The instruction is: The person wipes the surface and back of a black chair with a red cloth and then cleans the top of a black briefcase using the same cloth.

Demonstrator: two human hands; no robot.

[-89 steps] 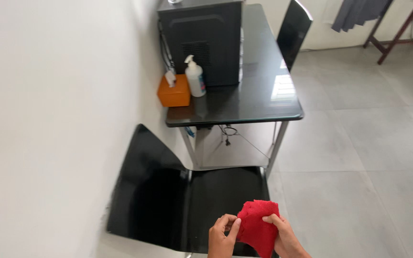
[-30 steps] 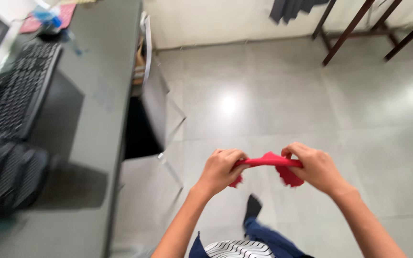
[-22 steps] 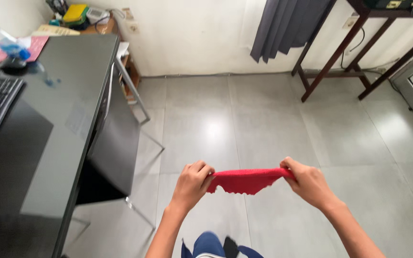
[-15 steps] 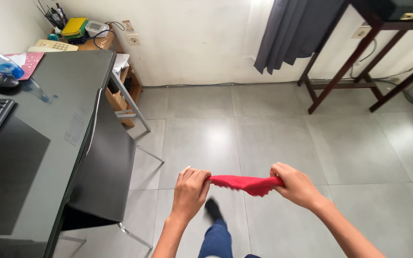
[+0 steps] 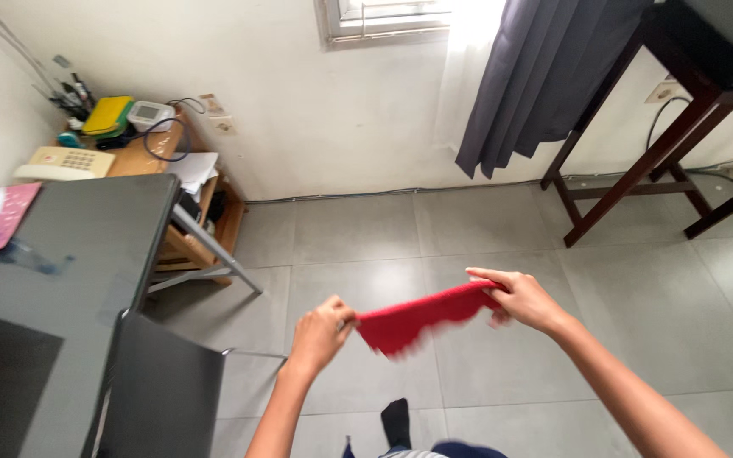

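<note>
A red cloth (image 5: pixel 413 318) is stretched in the air between my two hands, above a grey tiled floor. My left hand (image 5: pixel 320 332) pinches its left end and my right hand (image 5: pixel 515 298) grips its right end, a little higher. The cloth sags and blurs in the middle. Both forearms reach up from the bottom of the view.
A dark glass desk (image 5: pixel 61 280) and a black chair (image 5: pixel 159 394) stand at the left. Behind them a small wooden stand (image 5: pixel 142 157) holds a telephone and desk items. A grey curtain (image 5: pixel 545 76) and a dark wooden table frame (image 5: pixel 655 144) are at the back right.
The view has tilted up and turned away from the desk toward the wall and window. My hands keep hold of the cloth; the right end has risen and the cloth is in motion.
</note>
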